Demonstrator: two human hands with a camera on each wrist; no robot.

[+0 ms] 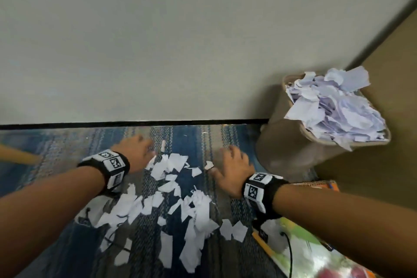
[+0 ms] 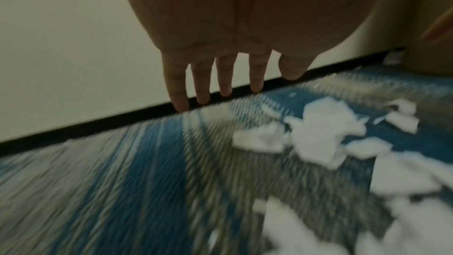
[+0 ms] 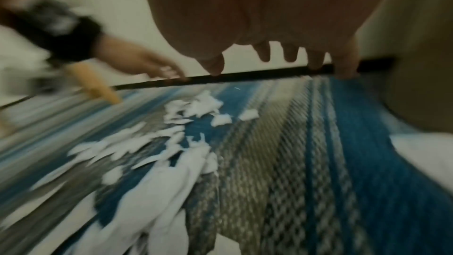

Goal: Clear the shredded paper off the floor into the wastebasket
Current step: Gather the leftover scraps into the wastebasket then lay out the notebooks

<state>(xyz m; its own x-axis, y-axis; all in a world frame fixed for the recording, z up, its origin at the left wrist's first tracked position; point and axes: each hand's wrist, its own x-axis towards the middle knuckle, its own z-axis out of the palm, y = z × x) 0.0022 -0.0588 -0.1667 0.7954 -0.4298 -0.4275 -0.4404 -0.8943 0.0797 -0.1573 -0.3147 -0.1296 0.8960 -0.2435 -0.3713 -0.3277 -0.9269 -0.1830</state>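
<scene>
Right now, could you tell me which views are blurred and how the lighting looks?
Head view: mostly sharp, evenly lit; left hand slightly smeared. Left wrist view: dim, carpet streaked, shredded paper soft. Right wrist view: dim, heaviest motion blur at the edges, right hand in shadow.

Bare carpet (image 1: 228, 140) between my grips and wall (image 1: 158, 52); wastebasket (image 1: 291, 142) blocks right, heaped above rim.

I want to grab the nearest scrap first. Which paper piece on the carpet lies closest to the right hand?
The small lone scrap just left of the right hand, beside its thumb. The other shredded paper lies farther left and nearer the person.
</scene>
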